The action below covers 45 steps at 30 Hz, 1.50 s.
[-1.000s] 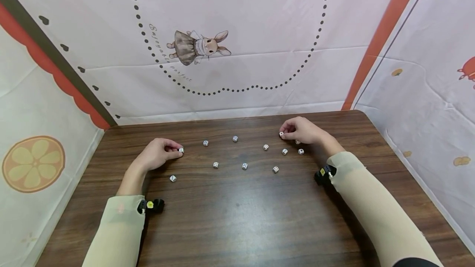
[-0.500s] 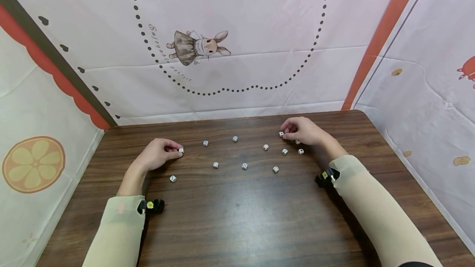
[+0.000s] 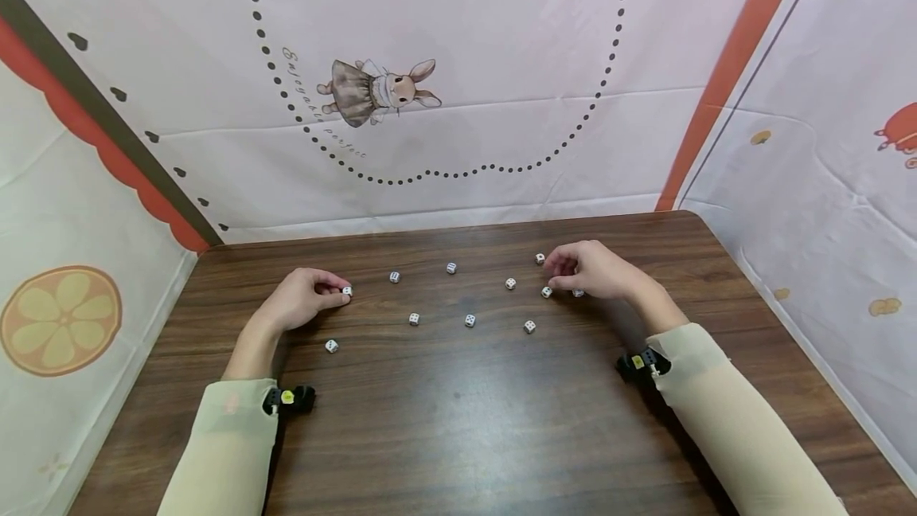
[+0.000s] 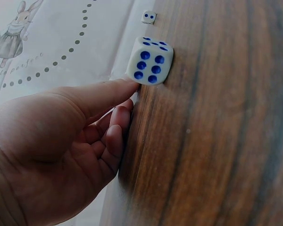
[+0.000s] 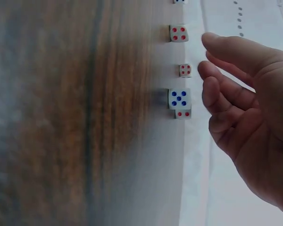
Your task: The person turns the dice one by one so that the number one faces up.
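My left hand (image 3: 304, 299) pinches a white die (image 3: 347, 291) between thumb and finger at the left of the table. In the left wrist view a die with blue dots (image 4: 151, 61) looms large and overlaps the thumb tip. My right hand (image 3: 598, 269) hovers low among dice at the back right, thumb and fingers apart and holding nothing. Its thumb tip is right beside a die (image 3: 547, 292), and another die (image 3: 540, 259) lies just beyond its fingertips. A third die (image 3: 578, 293) is partly hidden under this hand. Red-dotted dice (image 5: 179, 33) show left of the fingers in the right wrist view.
More dice lie spread over the brown wooden table (image 3: 458, 420): one nearer the left wrist (image 3: 332, 346), two in the back row (image 3: 395, 277), and several along the middle (image 3: 470, 321). A printed cloth (image 3: 487, 118) stands behind and at both sides.
My right hand has let go of the back die and shifted toward me, to the die in front. The left hand holds its die in place. The head view has shifted slightly.
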{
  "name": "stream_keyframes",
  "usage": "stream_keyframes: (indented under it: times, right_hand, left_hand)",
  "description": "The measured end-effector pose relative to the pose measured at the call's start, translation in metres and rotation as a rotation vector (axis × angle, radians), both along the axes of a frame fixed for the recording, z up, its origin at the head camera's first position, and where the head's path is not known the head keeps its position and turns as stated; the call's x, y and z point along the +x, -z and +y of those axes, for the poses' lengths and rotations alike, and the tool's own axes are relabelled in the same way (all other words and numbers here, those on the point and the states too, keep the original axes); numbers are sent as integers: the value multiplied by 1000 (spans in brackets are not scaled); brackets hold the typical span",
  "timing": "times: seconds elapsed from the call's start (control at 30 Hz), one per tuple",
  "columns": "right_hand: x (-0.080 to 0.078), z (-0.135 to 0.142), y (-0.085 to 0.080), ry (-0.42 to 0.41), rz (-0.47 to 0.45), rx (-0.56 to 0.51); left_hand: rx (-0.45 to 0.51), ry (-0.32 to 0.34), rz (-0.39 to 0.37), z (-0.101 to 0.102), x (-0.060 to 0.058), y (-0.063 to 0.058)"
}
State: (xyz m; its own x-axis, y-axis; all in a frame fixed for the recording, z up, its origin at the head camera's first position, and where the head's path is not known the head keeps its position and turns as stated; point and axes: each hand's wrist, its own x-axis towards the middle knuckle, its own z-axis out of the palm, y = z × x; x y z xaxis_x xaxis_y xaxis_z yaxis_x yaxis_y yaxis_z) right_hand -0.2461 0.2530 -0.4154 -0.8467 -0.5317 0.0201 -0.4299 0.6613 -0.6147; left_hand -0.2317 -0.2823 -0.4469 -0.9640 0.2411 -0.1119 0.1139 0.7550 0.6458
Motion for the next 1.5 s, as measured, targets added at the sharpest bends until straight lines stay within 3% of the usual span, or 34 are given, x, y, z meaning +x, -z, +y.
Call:
stream_keyframes:
  times: [0.4,0.63,1.0,1.5]
  right_hand:
    - [10,-15,2,-44,73,156]
    - [12,-19,2,-78,82,195]
    - [10,-21,5,-124,108,127]
    - [7,-21,10,-99,21,73]
  left_hand:
    - [-4,-2,3,0,1,-2]
    - [-8,5,11,-1,0,-1]
    - [-5,8,19,0,-1,-3]
    - [0,8,9,2,0,-2]
